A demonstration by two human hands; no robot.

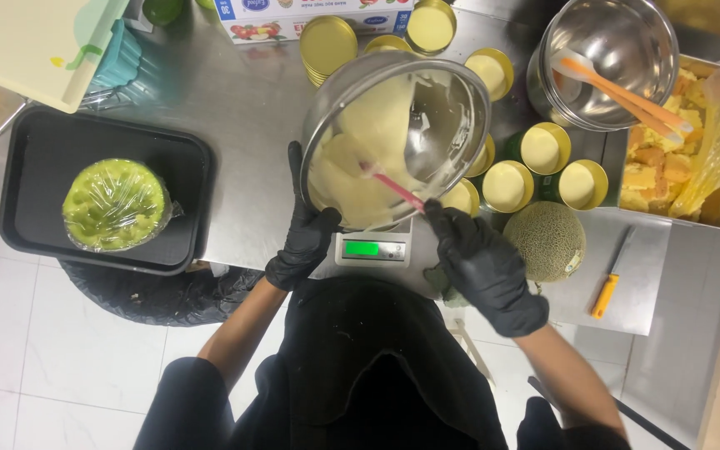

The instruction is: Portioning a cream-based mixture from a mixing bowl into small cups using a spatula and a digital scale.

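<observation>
Left grip [306,237] tilts steel bowl [395,137], pale batter [368,158] inside.

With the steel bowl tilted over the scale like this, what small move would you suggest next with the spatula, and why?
Probably one more downward sweep of the pink spatula toward the bowl's lower lip. The left hand tips the steel bowl over the scale, the right hand holds the spatula, and pale cream sits thick on the lower side, while the upper wall is nearly scraped bare.
</observation>
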